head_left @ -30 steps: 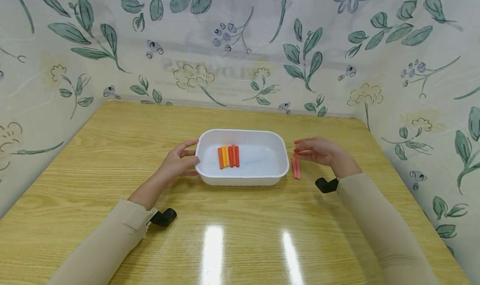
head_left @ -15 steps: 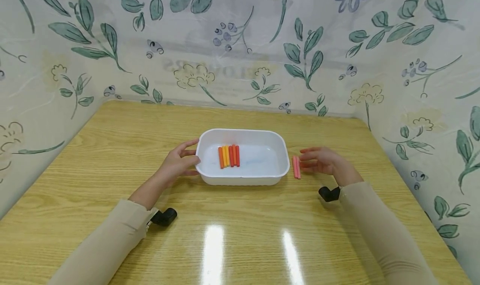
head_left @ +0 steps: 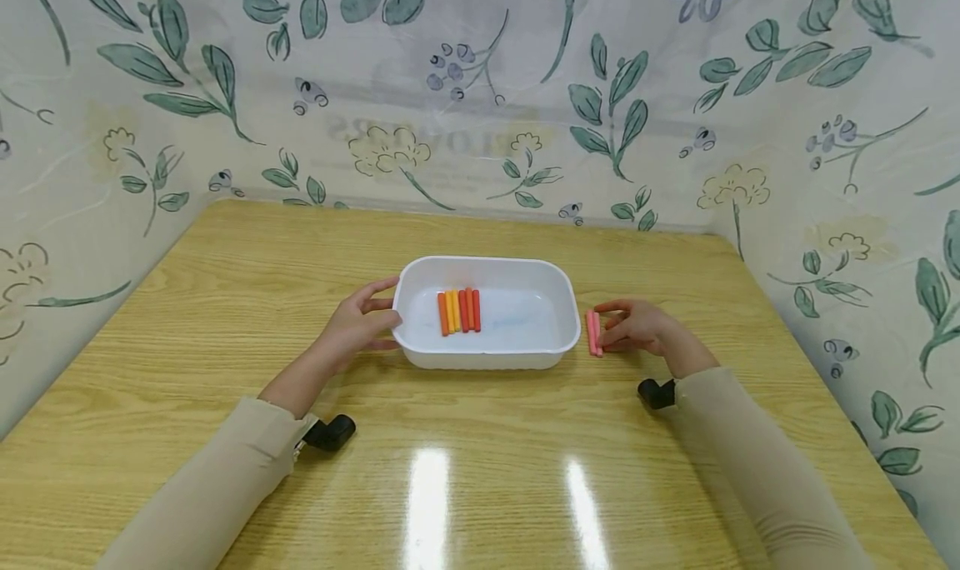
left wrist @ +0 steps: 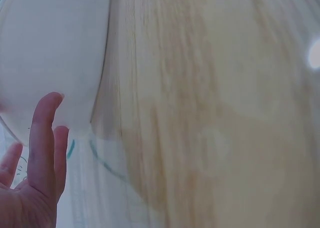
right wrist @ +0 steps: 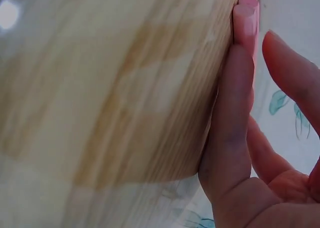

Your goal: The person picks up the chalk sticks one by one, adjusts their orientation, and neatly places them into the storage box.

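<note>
A white rectangular plastic tray (head_left: 487,360) sits on the table, holding a row of several short red, orange and yellow sticks (head_left: 459,311), like chalk or crayons. My left hand (head_left: 358,320) rests against the tray's left end, its thumb at the rim; in the left wrist view a fairly straight finger touches the outer wall. Just right of the tray, two pink sticks (head_left: 592,334) lie side by side on the tabletop. My right hand (head_left: 637,328) is beside them. In the right wrist view one finger lies low against the pink sticks (right wrist: 245,27), another stands apart from them.
The wooden table (head_left: 495,420) has two bright light reflections near its front. Floral-patterned sheeting (head_left: 480,95) hangs behind and at both sides. A black camera mount (head_left: 330,433) is on the left wrist and another (head_left: 657,393) on the right.
My right hand has come down and toward me, from over the far ends of the pink sticks to beside their near ends. The left hand and tray have not moved.
</note>
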A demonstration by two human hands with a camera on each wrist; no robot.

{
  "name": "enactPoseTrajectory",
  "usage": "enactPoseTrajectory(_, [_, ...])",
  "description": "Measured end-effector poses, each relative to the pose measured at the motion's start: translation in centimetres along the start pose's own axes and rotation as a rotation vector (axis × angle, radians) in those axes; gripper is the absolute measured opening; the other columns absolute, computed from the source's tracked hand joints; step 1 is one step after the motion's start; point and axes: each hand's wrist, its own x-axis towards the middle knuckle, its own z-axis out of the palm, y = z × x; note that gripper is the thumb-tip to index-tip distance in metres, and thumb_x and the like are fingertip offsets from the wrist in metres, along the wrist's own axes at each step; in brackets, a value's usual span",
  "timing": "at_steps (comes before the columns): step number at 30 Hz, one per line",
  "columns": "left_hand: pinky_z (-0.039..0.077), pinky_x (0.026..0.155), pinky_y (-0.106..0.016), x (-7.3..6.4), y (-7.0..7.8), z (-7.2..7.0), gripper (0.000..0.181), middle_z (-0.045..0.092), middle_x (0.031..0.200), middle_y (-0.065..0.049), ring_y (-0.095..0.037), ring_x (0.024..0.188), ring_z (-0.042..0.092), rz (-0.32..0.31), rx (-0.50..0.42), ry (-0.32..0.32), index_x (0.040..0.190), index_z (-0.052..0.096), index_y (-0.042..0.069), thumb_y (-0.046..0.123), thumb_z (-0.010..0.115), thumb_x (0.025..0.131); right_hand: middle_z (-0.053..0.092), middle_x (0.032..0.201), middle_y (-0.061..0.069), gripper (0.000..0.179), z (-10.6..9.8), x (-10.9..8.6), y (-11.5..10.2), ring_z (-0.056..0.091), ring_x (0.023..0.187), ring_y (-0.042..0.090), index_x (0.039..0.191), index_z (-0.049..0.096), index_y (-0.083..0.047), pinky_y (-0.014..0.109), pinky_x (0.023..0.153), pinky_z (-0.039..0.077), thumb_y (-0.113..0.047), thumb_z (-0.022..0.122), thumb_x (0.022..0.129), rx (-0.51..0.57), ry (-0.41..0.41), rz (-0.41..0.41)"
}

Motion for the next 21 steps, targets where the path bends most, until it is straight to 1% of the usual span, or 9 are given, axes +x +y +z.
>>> enactPoseTrajectory(2, [0.056,0.073,-0.042,0.02,-0.02,0.00,0.067,0.036,0.135,-0.027,-0.040,0.106,0.053,0.000,-0.002,0.001,0.147,0.028,0.010,0.003,0.055,0.086,0.041,0.098,0.013,0.067,0.21,0.04,-0.13,0.051,0.077,0.017,0.139,0.034,0.003,0.025,0.071,0.055,0.006,0.067,0.080,-0.062,0.022,0.003])
enactPoseTrajectory(4, [0.056,0.073,-0.042,0.00,-0.02,-0.02,0.067,0.036,0.135,-0.027,-0.040,0.106,0.053,0.001,-0.003,0.001,0.147,0.028,0.010,0.003,0.055,0.086,0.041,0.100,0.013,0.067,0.40,0.02,-0.18,0.051,0.078,0.018,0.137,0.036,0.002,0.023,0.070,0.055,0.005,0.069,0.079,-0.095,0.037,0.002])
enactPoseTrajectory(7, [0.056,0.073,-0.042,-0.04,-0.02,-0.05,0.068,0.036,0.136,-0.028,-0.041,0.107,0.052,0.004,0.001,-0.001,0.147,0.027,0.010,0.004,0.055,0.086,0.044,0.102,0.013,0.067,0.62,0.05,-0.10,0.052,0.079,0.017,0.135,0.036,0.003,0.023,0.070,0.055,0.004,0.070,0.078,-0.114,0.051,-0.013])
enactPoseTrajectory(11, [0.056,0.073,-0.042,0.01,-0.06,-0.06,0.068,0.036,0.135,-0.027,-0.041,0.107,0.052,0.001,0.002,0.002,0.147,0.027,0.010,0.004,0.056,0.086,0.049,0.107,0.015,0.069,0.77,0.02,0.12,0.054,0.083,0.016,0.136,0.033,0.003,0.024,0.071,0.054,0.004,0.070,0.078,-0.127,0.076,-0.055])
enactPoseTrajectory(15, [0.056,0.073,-0.042,0.09,-0.10,-0.07,0.067,0.037,0.135,-0.027,-0.040,0.106,0.052,0.001,0.003,0.002,0.147,0.028,0.010,0.004,0.056,0.086,0.047,0.114,0.018,0.069,0.85,-0.11,0.32,0.056,0.083,0.016,0.138,0.032,0.003,0.027,0.074,0.054,0.008,0.067,0.079,-0.073,0.113,-0.078])
enactPoseTrajectory(19, [0.056,0.073,-0.042,0.04,-0.12,-0.13,0.067,0.036,0.134,-0.027,-0.040,0.106,0.052,0.004,0.002,0.000,0.147,0.028,0.010,0.004,0.055,0.086,0.043,0.119,0.020,0.068,0.85,-0.27,0.40,0.057,0.081,0.015,0.141,0.027,0.003,0.027,0.074,0.055,0.009,0.061,0.082,0.029,0.110,-0.097])
enactPoseTrajectory(21, [0.056,0.074,-0.042,0.02,-0.13,-0.13,0.067,0.036,0.134,-0.027,-0.040,0.107,0.052,0.006,0.003,-0.001,0.147,0.027,0.010,0.004,0.055,0.086,0.045,0.119,0.020,0.067,0.84,-0.26,0.42,0.058,0.080,0.013,0.142,0.025,0.002,0.025,0.073,0.055,0.008,0.059,0.084,0.080,0.106,-0.107])
